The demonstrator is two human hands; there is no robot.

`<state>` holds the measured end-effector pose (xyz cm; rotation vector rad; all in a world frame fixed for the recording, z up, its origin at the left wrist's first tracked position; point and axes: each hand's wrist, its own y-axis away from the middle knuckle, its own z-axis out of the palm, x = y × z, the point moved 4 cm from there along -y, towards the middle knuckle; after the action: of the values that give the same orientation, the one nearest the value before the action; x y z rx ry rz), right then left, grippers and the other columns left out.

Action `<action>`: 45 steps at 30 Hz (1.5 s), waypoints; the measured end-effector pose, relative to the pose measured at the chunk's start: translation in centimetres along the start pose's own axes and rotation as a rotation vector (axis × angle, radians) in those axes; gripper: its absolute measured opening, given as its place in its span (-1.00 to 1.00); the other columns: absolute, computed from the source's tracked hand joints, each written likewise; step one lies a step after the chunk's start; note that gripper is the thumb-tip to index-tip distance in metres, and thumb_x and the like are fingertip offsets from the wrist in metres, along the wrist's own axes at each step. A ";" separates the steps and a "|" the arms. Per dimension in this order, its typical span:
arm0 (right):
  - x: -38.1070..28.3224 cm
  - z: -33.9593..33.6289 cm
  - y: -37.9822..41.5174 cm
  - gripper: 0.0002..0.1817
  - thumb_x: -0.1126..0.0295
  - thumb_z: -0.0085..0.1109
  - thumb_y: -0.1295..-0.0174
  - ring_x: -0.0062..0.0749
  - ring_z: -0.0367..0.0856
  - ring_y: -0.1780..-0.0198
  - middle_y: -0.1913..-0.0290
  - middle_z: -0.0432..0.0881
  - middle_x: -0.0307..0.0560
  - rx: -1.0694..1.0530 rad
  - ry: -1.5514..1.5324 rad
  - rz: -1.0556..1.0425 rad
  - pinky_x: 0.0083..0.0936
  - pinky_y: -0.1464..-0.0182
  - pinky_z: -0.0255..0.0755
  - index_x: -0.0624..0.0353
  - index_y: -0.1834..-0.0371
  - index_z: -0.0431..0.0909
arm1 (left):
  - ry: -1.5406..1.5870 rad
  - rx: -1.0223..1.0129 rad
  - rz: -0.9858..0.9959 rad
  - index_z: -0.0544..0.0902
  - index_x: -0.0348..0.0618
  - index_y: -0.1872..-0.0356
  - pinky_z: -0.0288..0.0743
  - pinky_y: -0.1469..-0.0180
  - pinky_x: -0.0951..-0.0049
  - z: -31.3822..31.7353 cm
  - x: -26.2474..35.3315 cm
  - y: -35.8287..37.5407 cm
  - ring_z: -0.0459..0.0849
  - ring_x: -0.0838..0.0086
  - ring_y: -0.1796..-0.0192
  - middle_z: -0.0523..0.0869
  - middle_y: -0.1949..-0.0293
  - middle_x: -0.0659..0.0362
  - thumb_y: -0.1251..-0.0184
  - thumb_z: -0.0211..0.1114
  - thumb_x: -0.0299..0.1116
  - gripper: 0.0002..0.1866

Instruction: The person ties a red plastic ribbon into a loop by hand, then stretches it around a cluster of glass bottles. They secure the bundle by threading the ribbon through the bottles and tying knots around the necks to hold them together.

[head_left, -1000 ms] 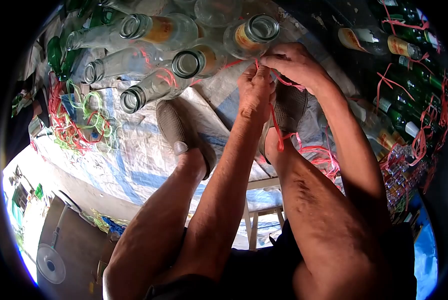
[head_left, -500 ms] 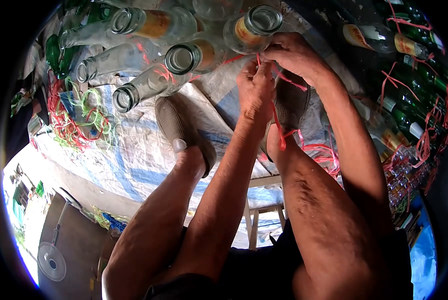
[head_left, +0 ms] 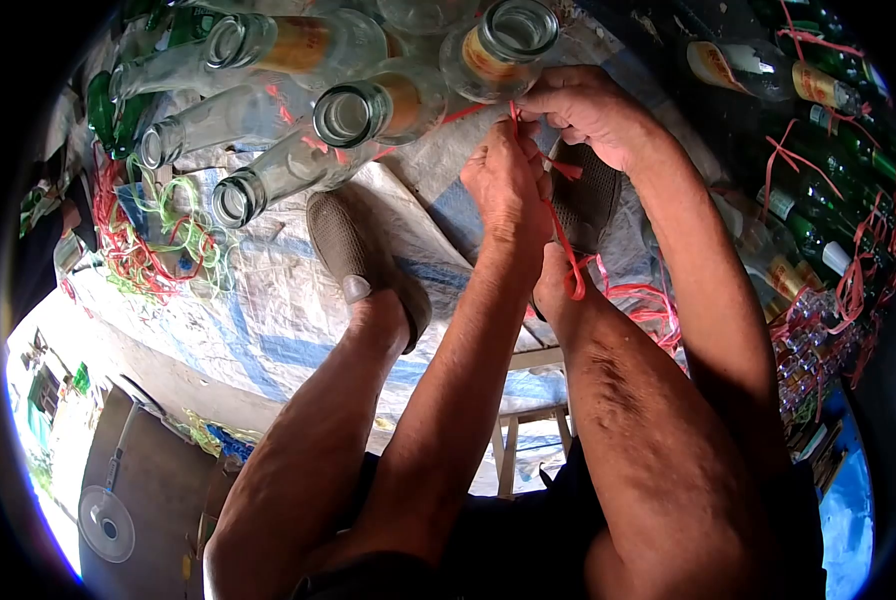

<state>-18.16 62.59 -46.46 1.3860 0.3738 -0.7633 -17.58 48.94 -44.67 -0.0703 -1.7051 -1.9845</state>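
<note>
My left hand (head_left: 506, 180) is closed around a red plastic string (head_left: 562, 240), whose loose tail hangs below it over my right shoe. My right hand (head_left: 598, 115) is just above and to the right, fingers curled and pinching the string beside the mouth of a clear glass bottle (head_left: 483, 65). From there the string runs left, around a group of clear glass bottles. Another of these bottles (head_left: 405, 100) with an orange label and a plain one (head_left: 293, 175) lie with their mouths toward me. My fingertips partly hide the spot where the strands meet.
A tangle of red and green string (head_left: 153, 240) lies left on the white and blue sheet (head_left: 268, 320). Green bottles (head_left: 818, 190) bound with red string stand at the right. More pink string (head_left: 643, 305) lies by my right leg. A fan (head_left: 106, 522) is at lower left.
The clear bottles appear slightly farther left and up. My left hand has shifted slightly left, and my right hand's fingers have spread a little around the string.
</note>
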 end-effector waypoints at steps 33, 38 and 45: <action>0.3 -0.3 -0.1 -0.82 0.20 0.47 -0.19 -0.70 0.44 0.41 0.40 0.66 -0.37 -0.024 -0.032 -0.079 -0.63 0.34 0.33 0.06 0.33 0.77 | -0.449 0.042 0.949 0.80 -0.28 0.06 0.50 0.31 0.58 -0.8 0.4 0.6 0.57 0.69 0.36 0.76 0.34 0.26 -0.51 0.37 -0.43 -0.85; 0.3 -0.2 -0.1 -0.83 0.22 0.46 -0.20 -0.65 0.48 0.39 0.40 0.66 -0.37 -0.008 -0.033 -0.088 -0.61 0.33 0.34 0.06 0.34 0.77 | -0.564 0.042 1.101 0.80 -0.28 0.10 0.42 0.35 0.63 -1.0 0.8 0.2 0.48 0.75 0.40 0.68 0.41 0.36 -0.51 0.38 -0.43 -0.87; 0.8 -0.3 0.0 -0.87 0.28 0.33 -0.36 -0.74 0.43 0.35 0.37 0.58 -0.45 -0.052 -0.043 -0.124 -0.66 0.34 0.26 0.08 0.22 0.74 | -0.483 -0.076 0.958 0.83 -0.29 0.06 0.44 0.35 0.63 -1.5 1.4 -0.6 0.53 0.73 0.38 0.74 0.36 0.34 -0.47 0.47 -0.40 -0.82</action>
<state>-17.57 62.65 -47.03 1.3049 0.4462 -0.8783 -18.60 47.11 -45.01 -1.2260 -1.4138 -1.3277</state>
